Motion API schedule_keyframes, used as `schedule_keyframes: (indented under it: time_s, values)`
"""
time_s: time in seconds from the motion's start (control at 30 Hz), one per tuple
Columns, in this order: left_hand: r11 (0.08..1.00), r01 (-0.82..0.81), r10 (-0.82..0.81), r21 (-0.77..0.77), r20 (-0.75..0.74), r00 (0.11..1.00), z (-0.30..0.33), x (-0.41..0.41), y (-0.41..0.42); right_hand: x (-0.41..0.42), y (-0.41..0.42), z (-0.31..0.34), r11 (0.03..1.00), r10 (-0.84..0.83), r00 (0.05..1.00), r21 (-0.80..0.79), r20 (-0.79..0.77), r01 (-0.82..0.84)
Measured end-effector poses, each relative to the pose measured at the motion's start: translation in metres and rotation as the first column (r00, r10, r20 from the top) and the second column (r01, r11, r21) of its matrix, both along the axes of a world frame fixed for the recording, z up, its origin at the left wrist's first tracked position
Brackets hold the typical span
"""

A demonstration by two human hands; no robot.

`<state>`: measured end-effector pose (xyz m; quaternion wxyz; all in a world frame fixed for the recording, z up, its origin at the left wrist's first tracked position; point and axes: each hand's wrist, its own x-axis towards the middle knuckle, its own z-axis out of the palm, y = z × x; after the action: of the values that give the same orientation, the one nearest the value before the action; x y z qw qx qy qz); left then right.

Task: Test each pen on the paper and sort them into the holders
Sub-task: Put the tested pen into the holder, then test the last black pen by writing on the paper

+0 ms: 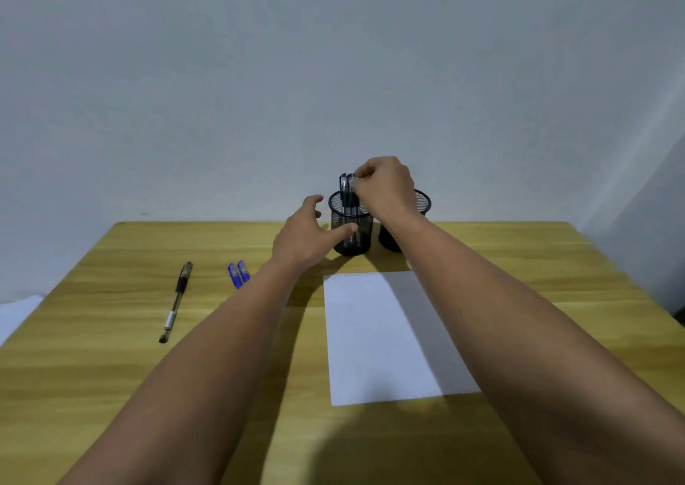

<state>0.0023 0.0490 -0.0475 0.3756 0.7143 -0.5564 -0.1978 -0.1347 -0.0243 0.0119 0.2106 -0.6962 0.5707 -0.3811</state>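
At the centre of the frame, the right hand (385, 188) pinches the top of a pen (353, 188) standing in the left mesh holder (351, 225). The left hand (307, 232), its grip wide, thumb touching that holder, holds nothing. A second holder (422, 202) stands just right. White paper (370, 336) lies below on the desk (111, 336); a black pen (177, 301) and two blue caps (238, 273) lie at left.
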Motion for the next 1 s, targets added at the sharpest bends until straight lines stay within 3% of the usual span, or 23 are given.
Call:
schedule_keyframes:
  time_s: [0.17,0.4,0.47,0.73,1.0]
  values:
    - [1.000,-0.025,0.021,0.012,0.257,0.966,0.020,0.061,0.046,0.029,0.038,0.016,0.995,0.092,0.994,-0.038,0.056,-0.090]
    - [0.979,-0.162,0.075,0.123,0.519,0.851,0.009,0.164,0.111,0.097,0.097,-0.010,0.939,0.340,0.936,0.085,-0.092,-0.332]
    - [0.972,-0.170,0.058,0.165,0.531,0.846,0.000,0.183,0.121,0.119,0.111,-0.024,0.901,0.422,0.898,0.171,-0.128,-0.399]
    - [0.965,0.066,-0.203,0.252,0.565,0.800,-0.032,0.226,0.125,0.183,0.149,-0.069,0.793,0.583,0.778,0.368,-0.232,-0.485]
    - [0.996,0.089,-0.086,0.030,0.662,0.744,-0.044,0.234,0.133,0.197,0.153,-0.086,0.837,0.537,0.760,0.340,-0.365,-0.428]
